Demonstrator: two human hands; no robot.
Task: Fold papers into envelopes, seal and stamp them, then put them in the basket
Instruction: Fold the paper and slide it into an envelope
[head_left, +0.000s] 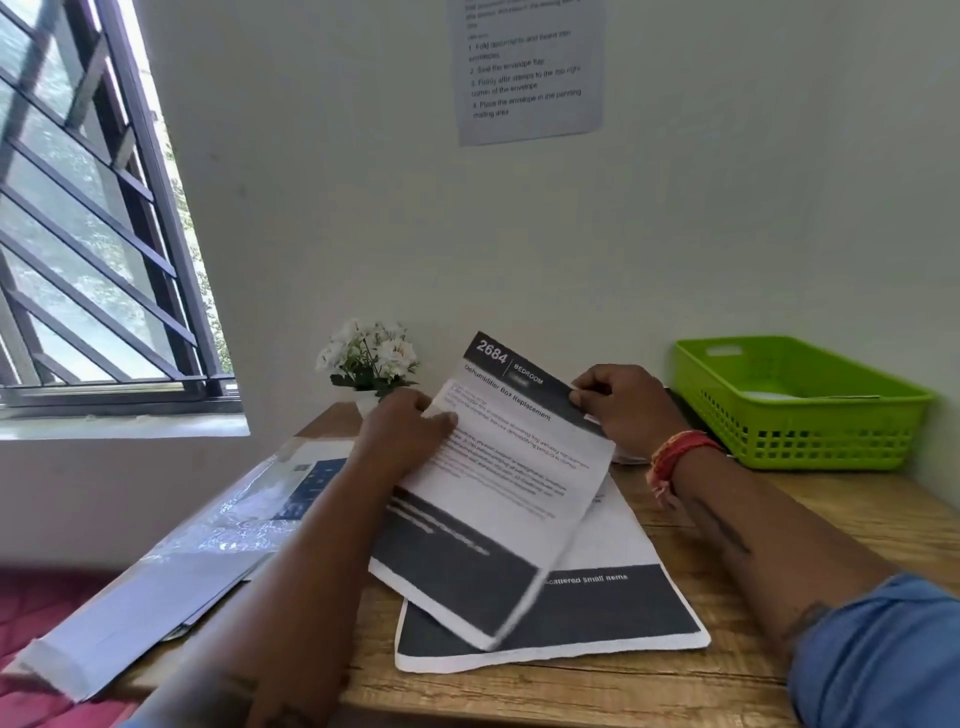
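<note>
A printed sheet of paper (498, 483) with black bands at top and bottom is lifted off the wooden desk (675, 691), tilted toward me. My left hand (405, 431) grips its left edge, thumb on the front. At the sheet's upper right corner my right hand (618, 405) pinches it. Under it lies another printed sheet (597, 613) flat on the desk. White envelopes (140, 608) lie stacked at the left, partly hanging over the desk edge. The green plastic basket (810, 436) stands at the back right with something white inside.
A small pot of white flowers (371, 358) stands at the back of the desk by the wall. An instruction sheet (530, 67) hangs on the wall above. A barred window (93, 234) is at the left. A clear plastic sleeve (244, 514) lies beside the envelopes.
</note>
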